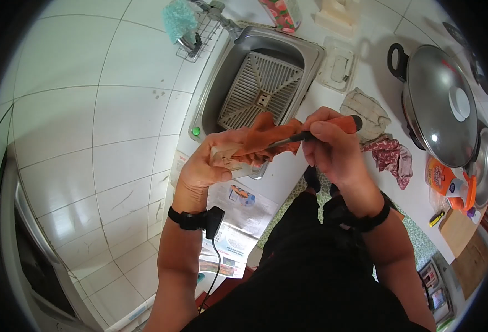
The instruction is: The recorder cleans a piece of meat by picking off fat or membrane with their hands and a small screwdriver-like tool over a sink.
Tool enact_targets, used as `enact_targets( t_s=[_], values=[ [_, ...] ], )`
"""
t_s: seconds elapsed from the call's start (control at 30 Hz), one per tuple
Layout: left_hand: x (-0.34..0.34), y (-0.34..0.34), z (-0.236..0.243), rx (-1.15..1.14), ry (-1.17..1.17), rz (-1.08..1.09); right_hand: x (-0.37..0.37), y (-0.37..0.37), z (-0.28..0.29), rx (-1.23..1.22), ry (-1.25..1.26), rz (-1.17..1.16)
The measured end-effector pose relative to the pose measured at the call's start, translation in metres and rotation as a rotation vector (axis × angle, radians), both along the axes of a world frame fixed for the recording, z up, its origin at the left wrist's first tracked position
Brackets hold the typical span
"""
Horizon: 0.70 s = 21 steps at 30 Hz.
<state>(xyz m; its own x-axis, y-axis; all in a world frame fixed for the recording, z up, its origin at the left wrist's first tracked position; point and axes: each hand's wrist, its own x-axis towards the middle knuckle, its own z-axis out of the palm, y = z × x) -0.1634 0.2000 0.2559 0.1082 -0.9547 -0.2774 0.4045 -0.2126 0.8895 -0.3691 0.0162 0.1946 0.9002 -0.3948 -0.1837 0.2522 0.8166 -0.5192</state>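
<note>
My left hand [201,161] is closed around a clear plastic piece [225,156], perhaps a small box, at the near end of the sink. Against it lies a crumpled orange-brown cloth [263,133], which hides part of the plastic. My right hand [332,146] grips what looks like a screwdriver [345,123] by its orange and black handle. Its metal shaft points left into the cloth, and the tip is hidden in the folds. Both hands are raised above the counter edge, close together.
Behind my hands is a steel sink [317,52] with a ribbed drain tray [260,91]. Newspaper [230,221] lies near my left forearm. To the right are a beige rag [365,113], a red patterned cloth [390,157], a lidded wok [440,99] and an orange package [440,177].
</note>
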Motion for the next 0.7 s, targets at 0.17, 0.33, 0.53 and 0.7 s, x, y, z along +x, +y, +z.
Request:
enact_targets(
  t_s=[0.17,0.33,0.53,0.7],
  values=[
    [-0.010,-0.009,0.015,0.084,-0.083,0.031,0.001,0.000,0.002,-0.056,0.035,-0.036],
    [-0.018,-0.014,0.018,0.064,0.015,0.111,0.002,0.003,-0.001,-0.035,0.019,-0.015],
    [-0.008,0.000,0.006,0.063,0.015,0.084,0.001,0.003,0.004,-0.041,0.015,-0.021],
    [-0.006,-0.001,0.003,0.057,0.030,0.073,0.001,0.004,0.005,-0.045,-0.002,-0.015]
  ],
)
